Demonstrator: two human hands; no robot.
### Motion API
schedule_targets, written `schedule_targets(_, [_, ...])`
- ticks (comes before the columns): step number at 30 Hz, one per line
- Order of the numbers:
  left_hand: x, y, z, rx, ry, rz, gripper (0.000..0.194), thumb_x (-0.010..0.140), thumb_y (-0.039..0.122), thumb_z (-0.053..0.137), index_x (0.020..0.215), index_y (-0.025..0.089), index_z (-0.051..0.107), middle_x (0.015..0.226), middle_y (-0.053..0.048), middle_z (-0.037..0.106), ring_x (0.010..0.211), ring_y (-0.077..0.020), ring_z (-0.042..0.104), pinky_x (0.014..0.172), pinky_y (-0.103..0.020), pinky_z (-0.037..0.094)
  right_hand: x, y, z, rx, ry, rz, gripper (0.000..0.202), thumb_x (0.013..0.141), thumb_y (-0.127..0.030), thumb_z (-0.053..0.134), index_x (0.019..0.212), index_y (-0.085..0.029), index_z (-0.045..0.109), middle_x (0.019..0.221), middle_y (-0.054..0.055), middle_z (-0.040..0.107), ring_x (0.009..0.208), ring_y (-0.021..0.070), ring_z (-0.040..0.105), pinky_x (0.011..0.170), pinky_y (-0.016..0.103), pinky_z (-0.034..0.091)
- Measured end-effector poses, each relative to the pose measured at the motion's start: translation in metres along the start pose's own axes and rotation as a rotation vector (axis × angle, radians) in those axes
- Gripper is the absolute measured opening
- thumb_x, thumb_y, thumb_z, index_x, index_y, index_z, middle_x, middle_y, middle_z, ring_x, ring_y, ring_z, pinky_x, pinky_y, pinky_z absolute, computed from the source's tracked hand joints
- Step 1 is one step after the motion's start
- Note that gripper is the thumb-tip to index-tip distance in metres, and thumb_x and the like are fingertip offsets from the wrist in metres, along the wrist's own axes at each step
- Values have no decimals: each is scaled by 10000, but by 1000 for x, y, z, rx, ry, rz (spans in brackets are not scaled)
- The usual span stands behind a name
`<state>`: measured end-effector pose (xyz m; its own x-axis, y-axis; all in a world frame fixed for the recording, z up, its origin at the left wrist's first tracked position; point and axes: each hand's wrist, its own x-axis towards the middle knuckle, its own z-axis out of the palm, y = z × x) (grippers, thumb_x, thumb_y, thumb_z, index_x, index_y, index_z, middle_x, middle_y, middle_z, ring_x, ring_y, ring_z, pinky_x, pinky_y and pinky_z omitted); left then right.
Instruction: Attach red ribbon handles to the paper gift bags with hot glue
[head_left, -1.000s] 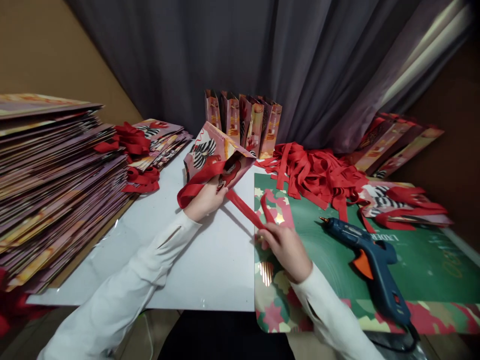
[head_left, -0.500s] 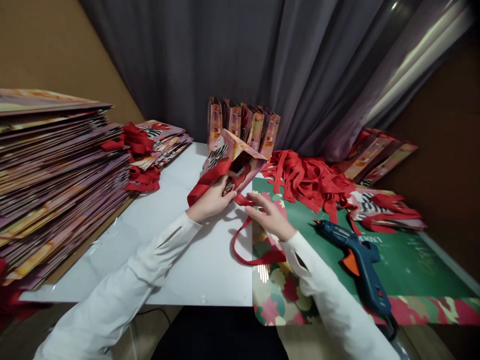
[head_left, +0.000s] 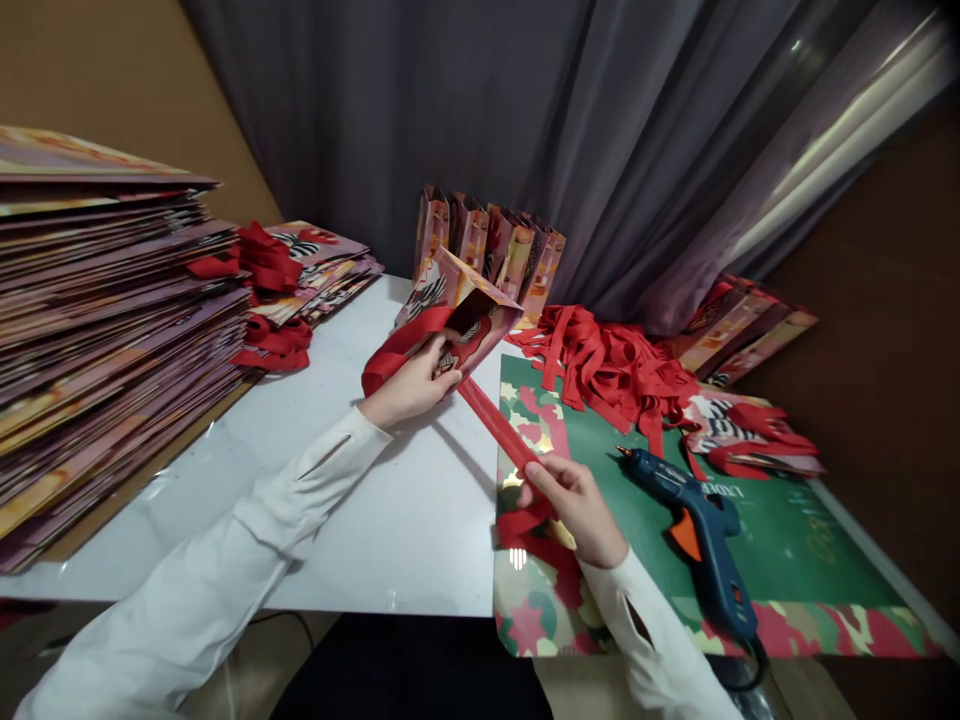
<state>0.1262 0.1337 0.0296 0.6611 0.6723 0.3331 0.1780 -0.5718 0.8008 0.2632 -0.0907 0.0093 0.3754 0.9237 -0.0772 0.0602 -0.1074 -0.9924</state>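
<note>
My left hand [head_left: 414, 382] grips a pink and orange paper bag [head_left: 465, 280] with a zebra-striped print, tilted with its open mouth toward the right. A loop of red ribbon [head_left: 382, 362] hangs at the bag's left side, by my left fingers. From near the bag's lower edge another red ribbon [head_left: 495, 422] runs straight down to the right. My right hand [head_left: 574, 500] pinches this ribbon between thumb and fingers, and its loose end lies over the camouflage-edged mat below. How the ribbons join the bag is hidden by my left hand.
A tall stack of flat bags [head_left: 112, 370] stands at left, with red ribbon bundles [head_left: 274, 345] beside it. Several upright bags [head_left: 469, 240] line the curtain. A ribbon heap [head_left: 607, 360] and blue glue gun [head_left: 694, 530] lie on the green mat [head_left: 787, 540].
My right hand has moved down and right, closing on the ribbon and drawing it from a slack curve into a straight line. My left hand still holds the bag.
</note>
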Motion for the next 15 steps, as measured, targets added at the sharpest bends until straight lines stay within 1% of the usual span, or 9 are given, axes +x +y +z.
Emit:
schedule_targets(2, [0, -1, 1, 12, -7, 5, 425, 787, 259, 558, 1201, 188, 492, 1075, -76, 638, 951, -201, 621, 902, -360, 494, -10, 0, -2, 4, 60, 9, 349, 845, -495, 594, 690, -188, 656, 648, 19, 671, 565, 122, 553, 568, 246, 434])
schedule_targets(3, [1, -2, 0, 14, -11, 5, 430, 785, 265, 558, 1201, 185, 489, 1071, -76, 636, 947, -201, 619, 897, -356, 493, -13, -1, -2, 2, 66, 8, 347, 847, -487, 595, 686, -186, 661, 672, 26, 680, 580, 124, 560, 582, 247, 438])
schedule_targets(6, [3, -5, -2, -11, -9, -24, 453, 794, 291, 544, 1224, 182, 455, 1019, -63, 634, 883, -192, 623, 848, -342, 504, -19, -3, -3, -25, 0, 14, 339, 846, -456, 608, 676, -171, 677, 663, 38, 681, 590, 130, 559, 608, 251, 438])
schedule_targets(7, [4, -7, -3, -23, -1, -43, 462, 798, 302, 537, 1233, 183, 439, 987, -54, 632, 845, -188, 625, 818, -337, 511, -22, -3, -3, -47, -17, 20, 354, 849, -452, 607, 651, -165, 667, 628, 32, 664, 568, 123, 539, 591, 245, 424])
schedule_targets(9, [5, -9, -6, -30, 7, -66, 472, 802, 328, 533, 1238, 186, 423, 939, -39, 623, 808, -188, 625, 788, -333, 513, -30, -5, -6, -118, -6, 32, 390, 856, -453, 600, 605, -157, 637, 568, 14, 615, 521, 103, 481, 540, 228, 378])
schedule_targets(10, [5, -9, -7, -24, 4, -64, 475, 801, 340, 533, 1236, 187, 422, 938, -39, 621, 827, -194, 626, 800, -338, 509, -36, -5, -8, -160, 15, 41, 406, 859, -458, 596, 590, -156, 621, 548, 6, 593, 507, 95, 457, 520, 222, 356])
schedule_targets(12, [6, -10, -8, -5, -13, -37, 478, 796, 357, 529, 1230, 187, 423, 993, -55, 624, 931, -217, 620, 867, -355, 488, -50, -5, -15, -233, 53, 71, 429, 864, -474, 586, 574, -159, 593, 531, 1, 570, 505, 95, 453, 508, 216, 342])
schedule_targets(15, [5, -8, -6, 6, -36, -4, 478, 791, 365, 510, 1223, 180, 420, 1120, -89, 611, 1079, -238, 581, 961, -371, 442, -77, 0, -31, -287, 84, 126, 439, 863, -504, 573, 580, -168, 587, 531, 4, 568, 532, 114, 500, 531, 213, 384])
